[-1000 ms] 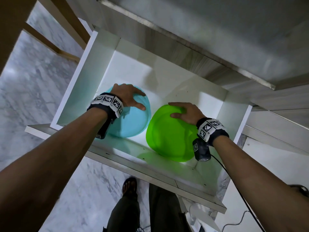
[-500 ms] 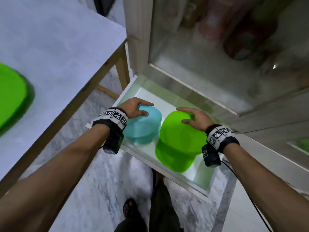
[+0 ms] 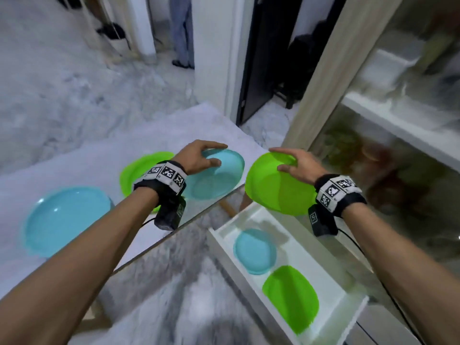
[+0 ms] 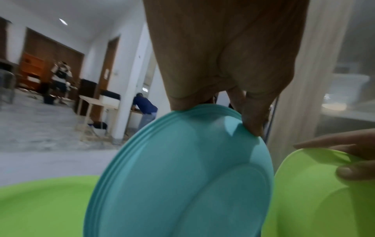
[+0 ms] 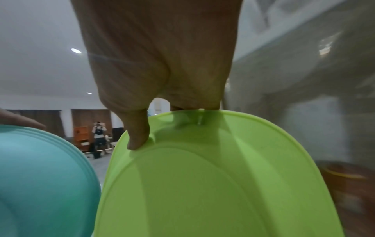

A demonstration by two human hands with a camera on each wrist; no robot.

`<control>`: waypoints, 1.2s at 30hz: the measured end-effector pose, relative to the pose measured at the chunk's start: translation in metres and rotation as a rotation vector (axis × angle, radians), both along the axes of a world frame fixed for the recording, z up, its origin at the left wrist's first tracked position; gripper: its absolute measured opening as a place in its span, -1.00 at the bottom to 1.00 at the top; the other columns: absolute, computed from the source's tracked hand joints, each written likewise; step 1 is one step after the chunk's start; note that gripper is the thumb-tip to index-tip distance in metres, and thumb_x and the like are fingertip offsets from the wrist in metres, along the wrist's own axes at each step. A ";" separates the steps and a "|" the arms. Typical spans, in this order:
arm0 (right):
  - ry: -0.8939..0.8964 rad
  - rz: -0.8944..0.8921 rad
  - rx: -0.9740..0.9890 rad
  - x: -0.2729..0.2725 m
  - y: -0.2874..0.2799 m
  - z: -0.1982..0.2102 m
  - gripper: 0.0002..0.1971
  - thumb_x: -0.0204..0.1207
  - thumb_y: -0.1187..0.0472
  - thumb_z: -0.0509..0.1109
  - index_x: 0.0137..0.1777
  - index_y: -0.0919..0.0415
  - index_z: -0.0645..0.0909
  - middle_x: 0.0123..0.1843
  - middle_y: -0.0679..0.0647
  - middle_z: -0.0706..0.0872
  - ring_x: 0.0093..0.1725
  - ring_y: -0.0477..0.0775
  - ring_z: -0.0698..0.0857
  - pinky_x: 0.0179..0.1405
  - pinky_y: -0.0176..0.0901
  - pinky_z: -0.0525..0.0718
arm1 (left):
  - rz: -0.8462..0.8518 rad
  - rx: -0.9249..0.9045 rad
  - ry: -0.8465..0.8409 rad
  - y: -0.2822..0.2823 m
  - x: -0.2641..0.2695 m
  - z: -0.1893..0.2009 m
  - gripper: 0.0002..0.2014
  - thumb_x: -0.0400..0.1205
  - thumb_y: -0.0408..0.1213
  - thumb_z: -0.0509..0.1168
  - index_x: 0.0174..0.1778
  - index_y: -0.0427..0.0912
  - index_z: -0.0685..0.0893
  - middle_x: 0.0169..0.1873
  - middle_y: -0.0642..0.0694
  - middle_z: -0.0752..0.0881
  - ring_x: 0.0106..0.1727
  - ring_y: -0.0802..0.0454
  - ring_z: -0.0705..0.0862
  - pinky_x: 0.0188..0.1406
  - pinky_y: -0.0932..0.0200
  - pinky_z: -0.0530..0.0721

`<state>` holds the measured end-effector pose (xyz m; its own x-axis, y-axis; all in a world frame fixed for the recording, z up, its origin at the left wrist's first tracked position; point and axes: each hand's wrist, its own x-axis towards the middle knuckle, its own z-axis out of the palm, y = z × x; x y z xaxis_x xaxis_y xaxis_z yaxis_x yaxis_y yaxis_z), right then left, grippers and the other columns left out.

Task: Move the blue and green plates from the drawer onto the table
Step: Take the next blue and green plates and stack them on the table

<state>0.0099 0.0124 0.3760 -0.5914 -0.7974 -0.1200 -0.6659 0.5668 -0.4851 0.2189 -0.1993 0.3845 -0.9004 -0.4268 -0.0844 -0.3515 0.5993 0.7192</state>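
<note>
Marble tabletop (image 3: 82, 170) at left carries a blue plate (image 3: 64, 220) & a green plate (image 3: 142, 168). White drawer (image 3: 348, 307), near right, holds another blue (image 3: 255, 250) & green (image 3: 291, 297). Left hand (image 3: 199, 155) pinches held blue plate (image 3: 216, 178) by its rim over tabletop's right edge; right hand (image 3: 296, 163) pinches held green plate (image 3: 273, 185) above drawer.

No words, brand names or numbers can be read anywhere in these views; the only markings are black-and-white square code patterns on the left wristband (image 3: 167, 173) and the right wristband (image 3: 336, 191), with a small unreadable mark on each camera below
</note>
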 end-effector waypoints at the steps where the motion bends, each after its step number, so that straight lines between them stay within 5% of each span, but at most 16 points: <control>1: 0.016 0.048 -0.019 0.008 -0.018 0.013 -0.44 0.44 0.12 0.48 0.40 -0.34 0.46 0.46 0.06 0.60 0.47 0.16 0.52 0.51 0.10 0.42 | 0.050 -0.024 0.009 -0.011 0.018 0.011 -0.55 0.50 -0.27 0.43 0.34 0.02 0.62 0.34 -0.03 0.65 0.31 0.06 0.58 0.20 0.32 0.39; 7: 0.178 0.293 -0.108 0.079 -0.119 0.039 -0.44 0.48 0.23 0.41 0.45 -0.17 0.43 0.40 0.17 0.60 0.42 0.28 0.51 0.43 0.18 0.44 | 0.367 -0.136 0.089 -0.057 0.131 0.038 -0.51 0.48 -0.40 0.37 0.34 0.00 0.62 0.29 -0.13 0.67 0.26 -0.04 0.61 0.20 0.31 0.42; 11: 0.279 0.359 -0.170 0.136 -0.165 0.011 -0.57 0.50 0.28 0.34 0.37 0.02 0.48 0.21 0.19 0.63 0.25 0.35 0.54 0.21 0.24 0.45 | 0.529 -0.256 0.084 -0.058 0.190 0.013 -0.53 0.46 -0.40 0.28 0.33 -0.08 0.60 0.08 -0.25 0.67 0.14 -0.24 0.62 0.17 0.05 0.55; 16: 0.406 0.479 -0.283 0.196 -0.198 -0.043 -0.56 0.49 0.34 0.25 0.34 0.00 0.50 0.07 0.20 0.60 0.08 0.34 0.54 -0.01 0.13 0.42 | 0.675 -0.393 0.088 -0.049 0.248 -0.039 -0.49 0.46 -0.50 0.24 0.35 -0.10 0.60 -0.01 -0.27 0.63 0.05 -0.26 0.60 0.01 -0.08 0.58; 27: 0.493 0.590 -0.187 0.237 -0.216 -0.155 -0.29 0.20 0.49 0.34 0.37 -0.04 0.51 0.06 0.24 0.57 0.04 0.31 0.52 -0.09 0.08 0.37 | 0.674 -0.471 0.029 -0.046 0.290 -0.157 -0.52 0.52 -0.56 0.24 0.35 -0.12 0.61 -0.15 -0.27 0.62 -0.15 -0.24 0.52 -0.15 -0.10 0.54; 32: 0.345 0.634 -0.130 0.234 -0.212 -0.188 -0.33 0.32 0.52 0.24 0.43 0.01 0.53 0.08 0.27 0.60 0.06 0.34 0.55 -0.02 0.11 0.41 | 0.681 -0.415 0.008 -0.041 0.297 -0.186 -0.51 0.52 -0.57 0.22 0.32 -0.08 0.65 -0.16 -0.25 0.62 -0.12 -0.24 0.52 -0.10 -0.11 0.56; 36: 0.255 0.652 -0.092 0.225 -0.221 -0.196 -0.54 0.51 0.31 0.28 0.42 0.10 0.55 0.15 0.29 0.68 0.06 0.39 0.62 0.13 0.18 0.49 | 0.703 -0.381 -0.022 -0.043 0.302 -0.194 -0.64 0.60 -0.37 0.28 0.31 -0.03 0.65 -0.12 -0.22 0.65 -0.07 -0.22 0.54 -0.03 -0.04 0.55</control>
